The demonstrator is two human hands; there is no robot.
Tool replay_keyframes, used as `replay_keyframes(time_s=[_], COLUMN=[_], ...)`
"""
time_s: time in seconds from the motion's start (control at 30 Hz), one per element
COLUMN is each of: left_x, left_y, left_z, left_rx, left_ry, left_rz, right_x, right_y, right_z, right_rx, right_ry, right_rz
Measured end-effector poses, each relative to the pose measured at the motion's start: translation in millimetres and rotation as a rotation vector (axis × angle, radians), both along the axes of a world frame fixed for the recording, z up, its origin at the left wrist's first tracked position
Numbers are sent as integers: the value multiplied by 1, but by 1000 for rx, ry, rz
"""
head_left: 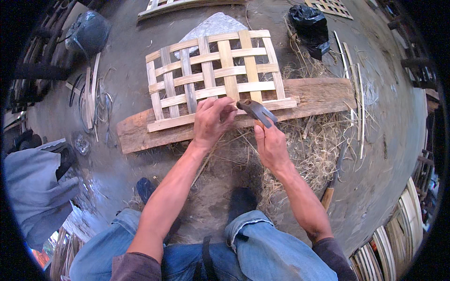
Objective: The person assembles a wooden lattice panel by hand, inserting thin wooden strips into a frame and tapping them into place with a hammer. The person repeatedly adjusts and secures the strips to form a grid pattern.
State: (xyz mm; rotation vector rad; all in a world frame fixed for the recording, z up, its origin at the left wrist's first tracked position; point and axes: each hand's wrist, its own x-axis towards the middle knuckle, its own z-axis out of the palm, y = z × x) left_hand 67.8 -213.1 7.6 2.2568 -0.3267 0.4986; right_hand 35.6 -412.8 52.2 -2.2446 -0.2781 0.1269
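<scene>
Workpiece: woven lattice panel of pale wooden slats, its lower edge on the plank and its far edge overlapping the stone; contact with the stone cannot be determined.
Lower rail: light wooden strip along the panel's near edge, lying over the plank.
Support: weathered wooden plank, set crosswise on the floor.
Backing: pale grey stone behind the panel's far edge.
Left hand: left hand at the middle of the lower rail, thumb and fingers pinched together; any small item between the fingertips is too small to identify.
Right hand: right hand clamped around the handle of the claw hammer, close below the head.
Hammer position: head just beside the left fingertips, above the lower rail; claw directed right.
Hand spacing: hands apart, near each other.
Right-side floor: curled wood shavings, loose thin slats and a long tool with a wooden handle.
Far right: black plastic bag.
Left side: grey-blue cloth, near the person's denim-covered leg.
</scene>
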Motion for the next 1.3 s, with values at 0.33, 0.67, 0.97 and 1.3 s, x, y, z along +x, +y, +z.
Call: replay_keyframes(time_s=[0.33, 0.67, 0.97, 1.3], left_x=[0, 2, 0, -1], left_y=[0, 2, 19, 16], left_z=[1, -2, 12, 12], left_rx=[21, 8, 211, 183], left_ry=[-5, 15, 108, 126], left_rz=[-10, -29, -39, -77], right_x=[-4, -6, -63, -29], right_y=[1, -1, -43, -24], right_z=[14, 20, 28, 15], right_rx=[-67, -77, -9, 91], right_ry=[11, 45, 240, 9], right_rz=[46, 47, -209, -80])
